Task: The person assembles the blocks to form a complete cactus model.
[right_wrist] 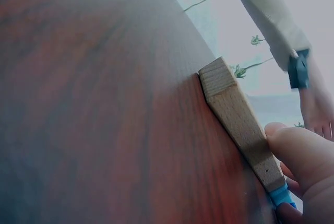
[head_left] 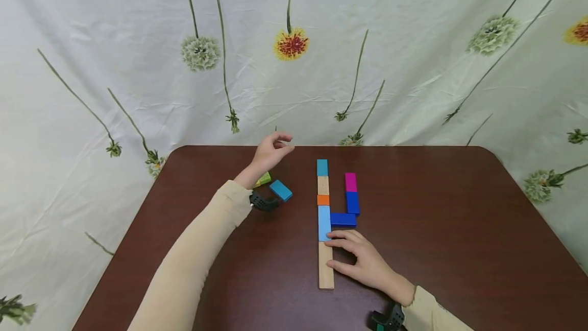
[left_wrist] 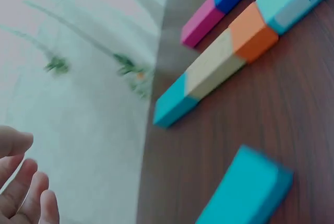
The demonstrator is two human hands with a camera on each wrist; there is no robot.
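A straight row of blocks runs away from the person: a long wooden block [head_left: 326, 275], a light blue block [head_left: 323, 213], an orange block [head_left: 323, 199], a short wooden block [head_left: 323, 185] and a blue block [head_left: 322, 167]. My right hand [head_left: 367, 264] rests along the row's right side, its thumb against the long wooden block and its fingertips at the light blue block. Raised over the table's far edge, my left hand [head_left: 271, 152] holds nothing, fingers loosely bent. Below its wrist lie a loose blue block [head_left: 281, 190] and green blocks [head_left: 263, 180], partly hidden by the arm.
Right of the row, a dark blue block [head_left: 343, 220] lies crosswise against the light blue one. Another dark blue block [head_left: 352, 203] and a magenta block [head_left: 350, 182] extend from it toward the far edge. A flowered cloth [head_left: 413, 91] hangs behind the brown table [head_left: 436, 208].
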